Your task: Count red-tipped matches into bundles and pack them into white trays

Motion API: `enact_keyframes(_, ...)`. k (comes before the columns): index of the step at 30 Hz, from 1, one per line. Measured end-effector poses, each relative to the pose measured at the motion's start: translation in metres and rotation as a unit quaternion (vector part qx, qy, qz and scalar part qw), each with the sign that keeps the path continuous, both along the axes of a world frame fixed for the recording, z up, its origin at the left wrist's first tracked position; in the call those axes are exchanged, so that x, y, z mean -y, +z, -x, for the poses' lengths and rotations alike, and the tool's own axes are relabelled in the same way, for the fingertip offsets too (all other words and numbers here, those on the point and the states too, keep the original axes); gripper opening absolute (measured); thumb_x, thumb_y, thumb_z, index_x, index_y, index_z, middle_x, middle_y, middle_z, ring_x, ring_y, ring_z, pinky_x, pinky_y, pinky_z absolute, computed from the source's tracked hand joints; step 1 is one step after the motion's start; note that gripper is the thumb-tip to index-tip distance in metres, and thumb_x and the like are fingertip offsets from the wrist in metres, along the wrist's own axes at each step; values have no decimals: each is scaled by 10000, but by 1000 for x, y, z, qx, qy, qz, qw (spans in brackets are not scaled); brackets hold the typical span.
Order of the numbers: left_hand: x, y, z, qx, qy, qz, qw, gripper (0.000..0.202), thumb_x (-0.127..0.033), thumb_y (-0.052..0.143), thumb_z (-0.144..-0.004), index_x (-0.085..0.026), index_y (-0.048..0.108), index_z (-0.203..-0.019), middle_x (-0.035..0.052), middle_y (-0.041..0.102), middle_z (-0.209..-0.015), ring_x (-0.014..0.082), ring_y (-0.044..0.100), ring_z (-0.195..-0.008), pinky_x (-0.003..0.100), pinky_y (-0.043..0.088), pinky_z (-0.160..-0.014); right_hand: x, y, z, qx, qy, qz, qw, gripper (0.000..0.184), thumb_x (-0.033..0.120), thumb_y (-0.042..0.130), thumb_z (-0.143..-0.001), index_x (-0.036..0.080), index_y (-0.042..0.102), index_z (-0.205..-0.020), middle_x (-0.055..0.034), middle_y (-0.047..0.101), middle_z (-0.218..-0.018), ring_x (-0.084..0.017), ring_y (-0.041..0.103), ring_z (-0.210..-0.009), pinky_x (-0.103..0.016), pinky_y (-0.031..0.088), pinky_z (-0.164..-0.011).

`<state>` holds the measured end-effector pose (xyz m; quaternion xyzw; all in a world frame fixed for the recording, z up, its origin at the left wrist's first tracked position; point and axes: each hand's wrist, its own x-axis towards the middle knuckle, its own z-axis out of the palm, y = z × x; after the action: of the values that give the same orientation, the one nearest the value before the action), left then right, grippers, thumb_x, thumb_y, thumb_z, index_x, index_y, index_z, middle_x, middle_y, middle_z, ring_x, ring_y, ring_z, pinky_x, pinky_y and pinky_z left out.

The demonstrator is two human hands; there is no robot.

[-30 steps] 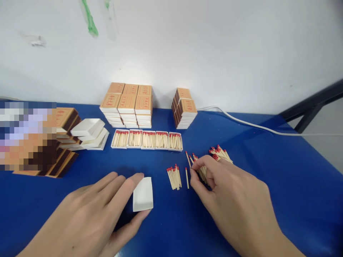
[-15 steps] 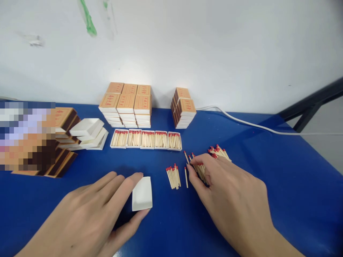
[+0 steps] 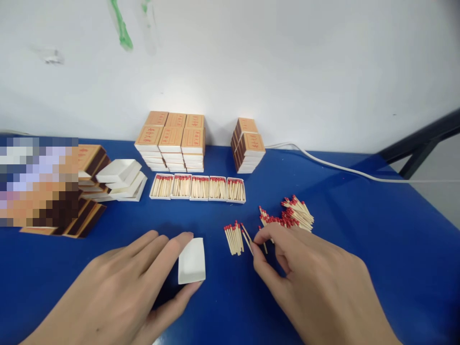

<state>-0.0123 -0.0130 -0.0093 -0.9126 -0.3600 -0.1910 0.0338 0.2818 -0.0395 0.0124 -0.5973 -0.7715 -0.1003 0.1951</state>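
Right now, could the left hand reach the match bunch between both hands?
Probably yes: the left hand holds a white tray, but only blue tabletop separates it from the match bunch.

Right of the white cardboard tray [image 3: 191, 262], the bare right hand [image 3: 312, 268] partly hides red-headed wooden matches [image 3: 297, 213].

The tray [image 3: 191, 261] is small, white and plain, held at its far and near ends, its longer sides running toward the surface's [image 3: 345, 215] back edge. Two pale, red-headed matches [image 3: 247, 233] are pinched near their plain ends, slanting side by side, heads toward the back left corner. Just beside them lies a neat bundle [image 3: 233, 238], heads toward the back edge. A loose pile [image 3: 301, 215], partly hidden, lies nearer the right edge.
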Motion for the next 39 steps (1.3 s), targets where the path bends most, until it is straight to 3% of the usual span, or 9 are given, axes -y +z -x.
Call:
enact_keyframes(6, -1, -3, 2, -8, 3, -4, 1000, 453, -537, 516, -1275, -184, 655, -1521, 51, 789, -1013, 266, 825, -841, 467, 604, -661, -3, 1, 2, -32, 18, 20, 999, 320, 229, 561, -1111, 269, 720, -836, 58, 623, -637, -132, 573, -439, -303, 428, -466)
enact_keyframes(9, -1, -3, 2, -4, 0, -9, 1000, 449, -530, 524, -1271, -179, 660, -1516, 65, 801, -1031, 274, 827, -854, 466, 599, -656, -4, 3, 0, -20, 0, -5, 1000, 331, 240, 561, -1121, 266, 724, -834, 54, 623, -628, -144, 615, -459, -312, 443, -488)
enact_keyframes(15, 0, -2, 2, -9, 4, -4, 1000, 451, -522, 508, -1274, -180, 649, -1531, 65, 804, -1019, 279, 834, -851, 465, 623, -663, -6, 1, -11, 30, -39, -29, 998, 369, 288, 564, -1113, 288, 617, -747, 29, 641, -621, -184, 634, -459, -349, 344, -451)
enact_keyframes(21, -2, -1, 1, -7, -2, -14, 1000, 440, -518, 507, -1274, -175, 656, -1506, 75, 810, -1022, 293, 840, -874, 477, 641, -678, -10, -7, -11, 10, -22, -11, 1000, 287, 244, 593, -1084, 279, 686, -814, 48, 645, -628, -169, 638, -460, -330, 387, -472)
enact_keyframes(25, -3, -1, 0, 0, -3, -6, 1000, 433, -518, 508, -1276, -184, 659, -1506, 52, 793, -990, 272, 830, -819, 460, 619, -640, -15, -10, -4, -27, -18, -6, 999, 310, 263, 626, -1103, 278, 685, -799, 71, 564, -587, -150, 599, -452, -319, 384, -472)
enact_keyframes(32, -3, -2, 1, -7, -5, -9, 1000, 449, -530, 515, -1274, -181, 656, -1518, 73, 827, -1054, 286, 857, -902, 471, 661, -685, -13, -1, 2, -112, 17, 63, 992, 374, 368, 638, -1169, 302, 725, -812, 112, 435, -548, -123, 481, -396, -309, 432, -488)
enact_keyframes(35, -2, -2, 2, -9, -4, -14, 1000, 451, -526, 510, -1274, -180, 651, -1527, 80, 835, -1062, 293, 862, -911, 475, 666, -683, -13, 1, -1, -104, 25, 75, 991, 258, 334, 709, -1113, 300, 733, -859, 119, 448, -558, -128, 500, -397, -306, 461, -504)
enact_keyframes(37, -1, -2, 2, -8, -2, -15, 1000, 437, -512, 503, -1276, -179, 652, -1516, 80, 833, -1047, 291, 855, -874, 474, 656, -652, -13, 2, -3, -86, 33, 87, 992, 179, 354, 856, -1022, 296, 736, -904, 131, 473, -560, -133, 518, -391, -300, 444, -470)
enact_keyframes(39, -1, -2, 2, -11, -1, -21, 1000, 441, -514, 485, -1279, -172, 653, -1500, 90, 836, -1047, 301, 862, -884, 479, 662, -650, -13, 3, -5, -67, 38, 93, 993, 349, 406, 1053, -855, 290, 737, -948, 145, 504, -566, -139, 532, -386, -298, 418, -433)
